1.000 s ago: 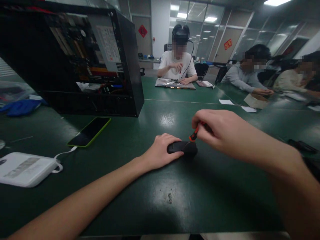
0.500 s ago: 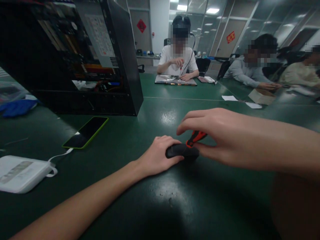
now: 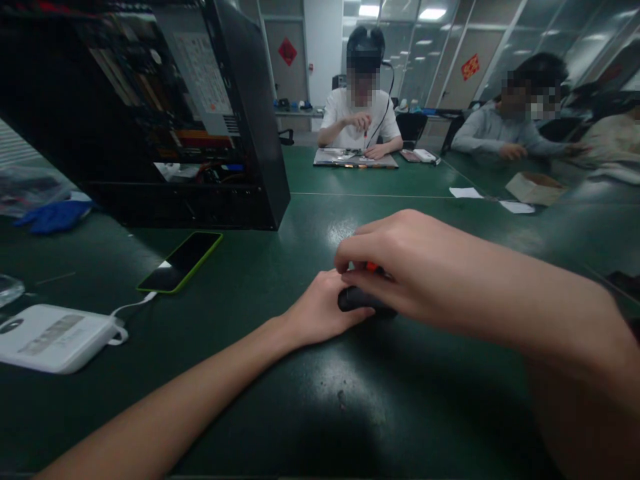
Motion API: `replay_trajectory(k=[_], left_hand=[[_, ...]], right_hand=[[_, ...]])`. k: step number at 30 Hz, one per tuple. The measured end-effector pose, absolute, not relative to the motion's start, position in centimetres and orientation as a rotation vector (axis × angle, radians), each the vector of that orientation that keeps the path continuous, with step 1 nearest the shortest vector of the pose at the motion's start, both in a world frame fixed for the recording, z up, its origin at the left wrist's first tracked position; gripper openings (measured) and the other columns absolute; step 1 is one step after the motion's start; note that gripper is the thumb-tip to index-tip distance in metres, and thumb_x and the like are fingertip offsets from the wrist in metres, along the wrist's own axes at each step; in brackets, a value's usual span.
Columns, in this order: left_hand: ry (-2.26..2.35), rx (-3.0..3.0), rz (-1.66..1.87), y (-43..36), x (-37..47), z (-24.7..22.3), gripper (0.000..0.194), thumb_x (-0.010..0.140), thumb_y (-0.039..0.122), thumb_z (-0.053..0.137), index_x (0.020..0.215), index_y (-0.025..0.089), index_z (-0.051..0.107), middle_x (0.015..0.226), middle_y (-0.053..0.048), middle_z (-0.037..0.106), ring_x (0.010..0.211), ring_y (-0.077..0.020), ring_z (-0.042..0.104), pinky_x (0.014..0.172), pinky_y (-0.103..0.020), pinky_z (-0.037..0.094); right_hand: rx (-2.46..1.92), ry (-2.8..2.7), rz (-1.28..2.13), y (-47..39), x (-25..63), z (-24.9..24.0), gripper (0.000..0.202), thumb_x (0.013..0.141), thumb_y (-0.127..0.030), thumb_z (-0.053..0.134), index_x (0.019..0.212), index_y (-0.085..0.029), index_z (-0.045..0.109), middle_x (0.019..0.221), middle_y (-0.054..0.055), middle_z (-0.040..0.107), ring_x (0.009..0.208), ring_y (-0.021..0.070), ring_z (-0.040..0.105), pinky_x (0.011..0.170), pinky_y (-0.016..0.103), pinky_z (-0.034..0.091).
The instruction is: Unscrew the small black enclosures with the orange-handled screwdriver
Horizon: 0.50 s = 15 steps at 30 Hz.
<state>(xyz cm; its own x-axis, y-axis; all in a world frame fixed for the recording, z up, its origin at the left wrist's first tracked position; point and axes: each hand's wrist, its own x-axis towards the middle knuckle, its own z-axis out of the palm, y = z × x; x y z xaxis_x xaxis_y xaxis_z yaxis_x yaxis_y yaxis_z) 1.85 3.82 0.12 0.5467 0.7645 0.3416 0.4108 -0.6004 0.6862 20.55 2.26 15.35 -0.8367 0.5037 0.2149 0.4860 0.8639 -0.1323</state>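
Observation:
On the green table my left hand [image 3: 323,310] is wrapped round a black, rounded object [image 3: 356,300], probably a computer mouse, with the thumb along its near side. My right hand [image 3: 387,263] is over the object's right part, fingers curled and pinched together. Between its fingers shows a bit of the red and black screwdriver [image 3: 371,266]; most of the tool is hidden by the hand. The fingertips of my right hand are close to the left hand's fingers, and whether they touch cannot be made out.
An open black computer case [image 3: 255,127] stands at the back left. Nearer are a green-edged phone [image 3: 183,263], a white power bank [image 3: 60,340] and a blue glove [image 3: 55,217]. Across the table a person works at a flat panel [image 3: 330,159]; other people sit right, by a box [image 3: 535,190].
My right hand has shifted left over the black object, and its fingers have closed in, covering most of the screwdriver. My left hand keeps its hold. The view has shifted slightly.

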Motion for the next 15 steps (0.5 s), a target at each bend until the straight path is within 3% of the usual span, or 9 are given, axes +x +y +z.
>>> replay_trajectory(k=[4, 7, 9, 11, 13, 15], left_hand=[[0.918, 2.169, 0.876, 3.7, 2.7, 0.0, 0.032, 0.091, 0.032, 0.075, 0.119, 0.020, 0.070, 0.122, -0.009, 0.074, 0.117, -0.0312, 0.068, 0.100, -0.046, 0.058], [0.943, 2.154, 0.851, 3.6, 2.8, 0.3, 0.027, 0.092, 0.032, 0.074, 0.117, 0.020, 0.072, 0.118, -0.008, 0.076, 0.111, -0.0301, 0.071, 0.095, -0.043, 0.059], [0.948, 2.163, 0.829, 3.4, 2.7, 0.5, 0.026, 0.092, 0.032, 0.074, 0.115, 0.020, 0.073, 0.116, -0.008, 0.077, 0.108, -0.0295, 0.072, 0.093, -0.042, 0.059], [0.954, 2.175, 0.822, 3.2, 2.5, 0.8, 0.025, 0.091, 0.032, 0.074, 0.111, 0.019, 0.073, 0.112, -0.008, 0.077, 0.103, -0.0289, 0.073, 0.090, -0.041, 0.060], [0.943, 2.184, 0.824, 3.0, 2.3, 1.0, 0.021, 0.090, 0.031, 0.074, 0.107, 0.018, 0.074, 0.105, -0.008, 0.078, 0.098, -0.0277, 0.073, 0.087, -0.040, 0.060], [0.924, 2.188, 0.824, 2.8, 2.4, 1.0, 0.018, 0.089, 0.028, 0.073, 0.104, 0.018, 0.074, 0.102, -0.007, 0.078, 0.095, -0.0268, 0.074, 0.086, -0.039, 0.060]], right_hand=[[-0.638, -2.813, 0.139, 2.2, 20.3, 15.4, 0.025, 0.082, -0.004, 0.069, 0.099, -0.022, 0.073, 0.096, 0.002, 0.070, 0.078, 0.0151, 0.060, 0.065, 0.028, 0.039], [-0.719, -2.782, 0.065, 2.6, 20.6, 15.5, 0.004, 0.087, -0.016, 0.072, 0.085, -0.020, 0.074, 0.081, 0.003, 0.068, 0.070, 0.0151, 0.058, 0.062, 0.029, 0.037], [-0.784, -2.766, 0.042, 3.0, 20.8, 15.5, 0.011, 0.090, -0.021, 0.070, 0.081, -0.019, 0.074, 0.071, 0.002, 0.065, 0.064, 0.0148, 0.056, 0.059, 0.030, 0.036], [-0.761, -2.767, 0.072, 3.1, 21.1, 15.7, 0.009, 0.087, -0.014, 0.070, 0.092, -0.020, 0.075, 0.079, 0.002, 0.069, 0.070, 0.0160, 0.060, 0.062, 0.030, 0.039], [-0.688, -2.792, 0.136, 2.9, 21.3, 15.8, 0.027, 0.081, -0.007, 0.071, 0.104, -0.021, 0.074, 0.094, 0.003, 0.072, 0.083, 0.0174, 0.063, 0.068, 0.028, 0.043], [-0.654, -2.822, 0.178, 2.5, 21.3, 15.9, 0.025, 0.082, -0.009, 0.073, 0.103, -0.022, 0.073, 0.097, 0.002, 0.072, 0.084, 0.0170, 0.063, 0.068, 0.028, 0.043]])
